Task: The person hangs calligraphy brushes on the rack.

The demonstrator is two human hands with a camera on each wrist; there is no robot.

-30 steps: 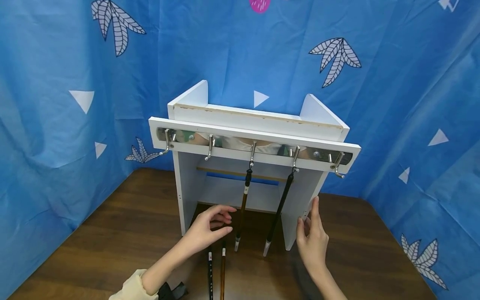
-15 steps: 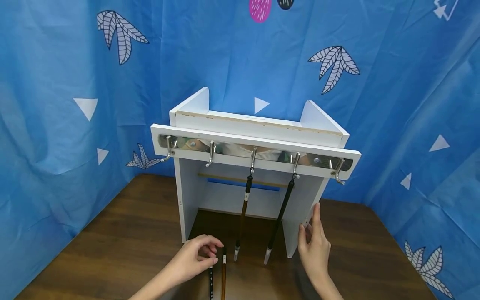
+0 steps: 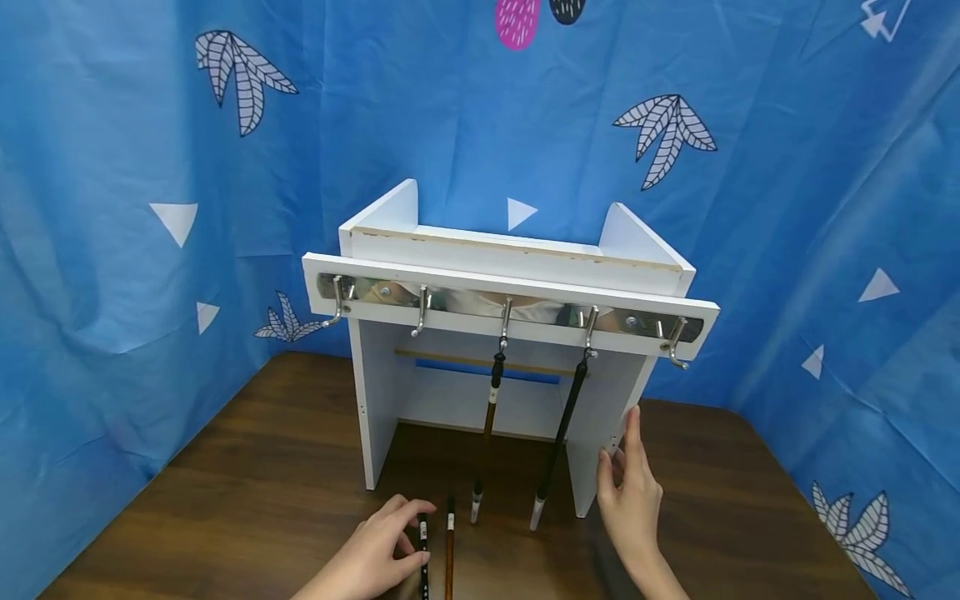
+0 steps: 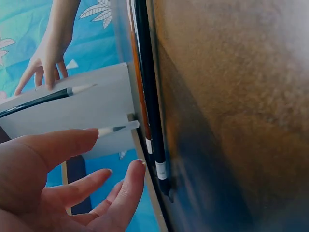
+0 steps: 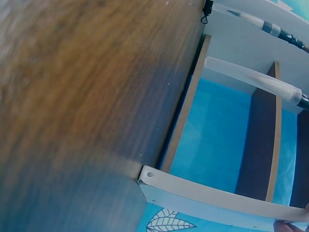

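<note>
A black calligraphy brush (image 3: 424,575) lies on the table below the rack, with a brown calligraphy brush (image 3: 450,550) beside it. My left hand (image 3: 375,546) is right over the black one, thumb and forefinger on either side of its upper end. In the left wrist view those fingers are parted, with a gap before the brush (image 4: 153,111). My right hand (image 3: 632,500) touches the right side panel of a white shelf rack (image 3: 600,433), its forefinger straight along the edge. Two more brushes hang tip down from the rack's hooks, a brown-handled brush (image 3: 491,408) and a dark brush (image 3: 562,425).
A metal hook strip (image 3: 465,298) with several hooks runs across the rack's front board, which juts toward me. The brown wooden table (image 3: 247,475) extends to both sides. A blue patterned curtain (image 3: 465,108) encloses the back and sides.
My left hand has moved down and toward me, from beside the hanging brown brush to the black brush on the table. The right hand has stayed on the side panel.
</note>
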